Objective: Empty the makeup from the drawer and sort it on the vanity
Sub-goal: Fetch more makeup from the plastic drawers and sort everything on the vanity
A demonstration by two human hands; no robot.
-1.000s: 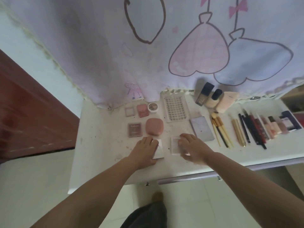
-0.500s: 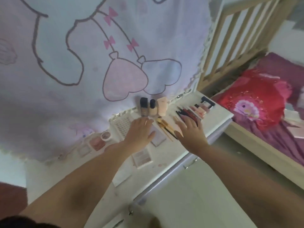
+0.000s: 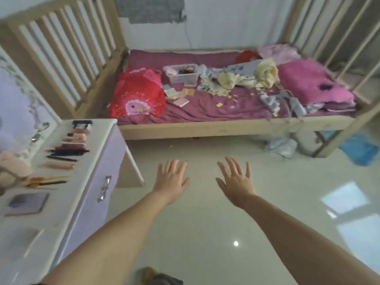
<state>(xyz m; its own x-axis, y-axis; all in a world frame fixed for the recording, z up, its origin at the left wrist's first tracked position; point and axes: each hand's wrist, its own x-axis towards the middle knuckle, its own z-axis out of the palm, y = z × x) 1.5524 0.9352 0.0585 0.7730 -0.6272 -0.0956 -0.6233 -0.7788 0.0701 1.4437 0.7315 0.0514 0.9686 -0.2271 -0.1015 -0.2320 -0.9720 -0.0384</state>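
Both hands are out in front over the pale tiled floor (image 3: 205, 233), well clear of the furniture. The left hand (image 3: 171, 182) is spread flat, palm down, fingers straight and fanned, holding nothing. The right hand (image 3: 236, 182) matches it, fingers splayed wide and empty too.

Off to the left sits the white vanity (image 3: 82, 182), its drawer front closed with a silver handle (image 3: 103, 189) showing. The makeup is laid out in rows along the top: a grey flat palette (image 3: 27, 203) nearest the camera, then gold-handled brushes (image 3: 47, 182) side by side, a tan tube (image 3: 58, 166), dark pencils (image 3: 61, 159) and red-and-black sticks (image 3: 70, 150) lying parallel, pink tubes (image 3: 77, 136) beyond those, and a dark blue item (image 3: 82, 124) at the far end. At the far left edge a pale pink object is too blurred to name.

Straight ahead, a wooden slatted bed frame (image 3: 226, 128) with a purple sheet (image 3: 205, 108), a red embroidered pillow (image 3: 137, 95) on the left, a bright pink blanket (image 3: 312, 83) on the right, a clear plastic bin (image 3: 182, 74) and scattered small packets (image 3: 181, 95) between them
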